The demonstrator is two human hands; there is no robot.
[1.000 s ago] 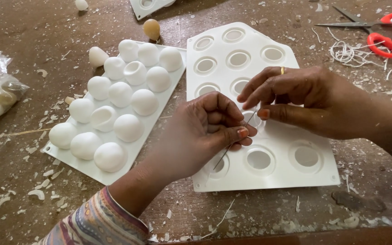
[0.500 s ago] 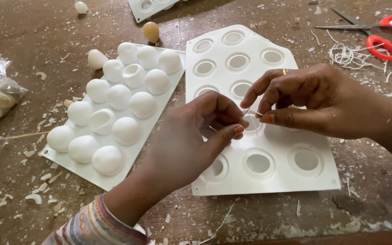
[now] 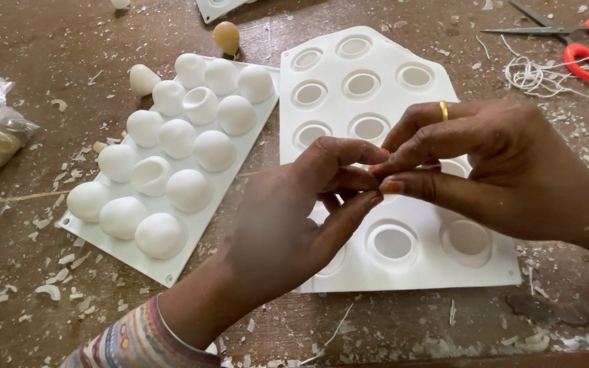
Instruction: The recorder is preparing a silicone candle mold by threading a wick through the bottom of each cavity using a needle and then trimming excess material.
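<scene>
Silicone mould tray (image 3: 349,65), white with round open cavities, lies at centre frame beneath both hands. Left hand (image 3: 288,225) and right hand (image 3: 485,160) are pinched together fingertip to fingertip; what is gripped cannot be told. A second tray (image 3: 165,269) of white domes sits left, red-handled scissors (image 3: 584,48) upper right.

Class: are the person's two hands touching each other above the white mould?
Touching. The head view shows the left hand and right hand meeting fingertip to fingertip.
</scene>
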